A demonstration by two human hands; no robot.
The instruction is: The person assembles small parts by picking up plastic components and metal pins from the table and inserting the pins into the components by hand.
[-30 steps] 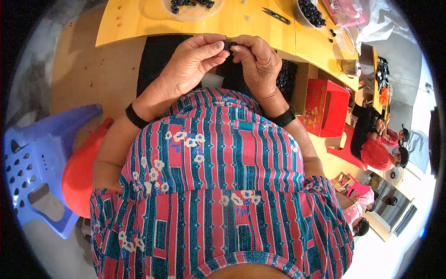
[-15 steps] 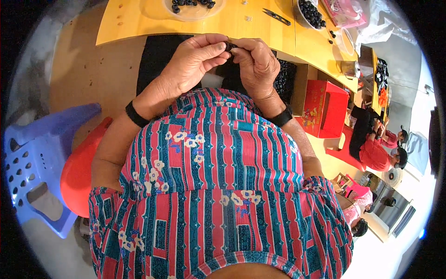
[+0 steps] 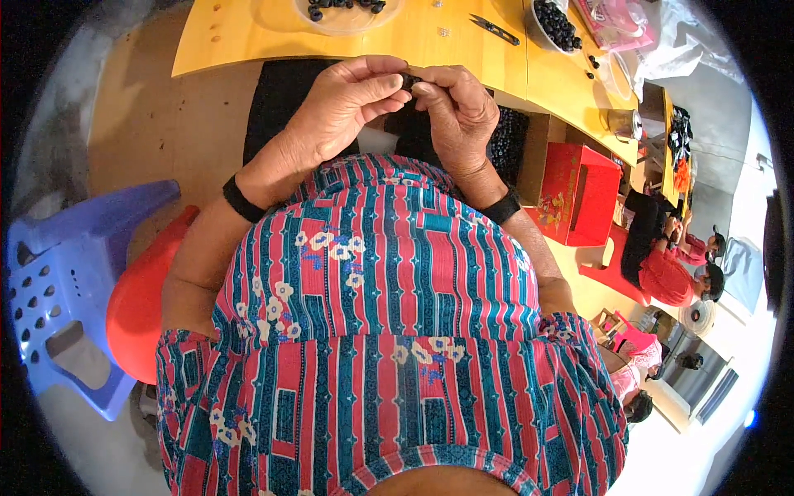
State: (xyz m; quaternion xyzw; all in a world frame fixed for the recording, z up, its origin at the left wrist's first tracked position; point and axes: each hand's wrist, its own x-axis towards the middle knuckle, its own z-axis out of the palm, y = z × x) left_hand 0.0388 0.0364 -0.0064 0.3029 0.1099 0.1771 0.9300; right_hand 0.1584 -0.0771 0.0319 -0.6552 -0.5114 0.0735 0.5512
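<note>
Left hand and right hand pinch a small black piece, grip narrow; judged light, perhaps pliable, best held by its edges.

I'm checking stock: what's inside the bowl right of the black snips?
The bowl holds small black round pieces; the heap covers its bottom, so anything underneath cannot be seen.

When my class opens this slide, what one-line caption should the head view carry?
Left hand and right hand pinch a small black piece beside a yellow table bearing black snips.
</note>
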